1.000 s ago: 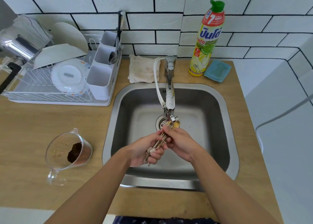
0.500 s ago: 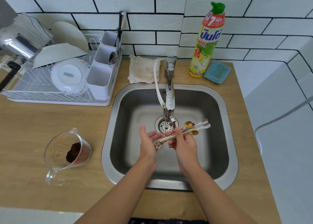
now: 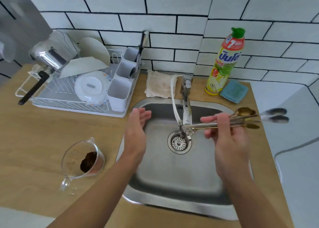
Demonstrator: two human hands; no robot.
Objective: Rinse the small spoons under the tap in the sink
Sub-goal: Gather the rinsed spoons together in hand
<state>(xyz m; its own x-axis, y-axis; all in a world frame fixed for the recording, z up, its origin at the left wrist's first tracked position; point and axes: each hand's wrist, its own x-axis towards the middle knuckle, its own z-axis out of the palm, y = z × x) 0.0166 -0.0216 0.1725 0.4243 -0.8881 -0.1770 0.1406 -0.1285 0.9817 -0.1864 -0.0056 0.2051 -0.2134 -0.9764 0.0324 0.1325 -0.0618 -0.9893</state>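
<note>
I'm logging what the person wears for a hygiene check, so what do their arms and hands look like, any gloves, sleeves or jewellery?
Both forearms are bare up to the frame edge, with no sleeves showing. The left hand and right hand wear no gloves, and no rings, watch or bracelets show.

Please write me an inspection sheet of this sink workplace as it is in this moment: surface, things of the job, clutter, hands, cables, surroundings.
Surface: wooden counter around a steel sink; drain strainer in the basin.
Job's things: bundle of small spoons, gold and silver, held level, bowls out past the sink's right rim; tap over the basin, running water cannot be told.
Clutter: measuring cup with dark residue, dish rack with plates, cloth, detergent bottle, blue sponge.
Hands: left hand holds nothing, fingers straight; right hand grips the spoons.
Cables: white hose beside the tap.
Surroundings: white tiled wall.
</note>
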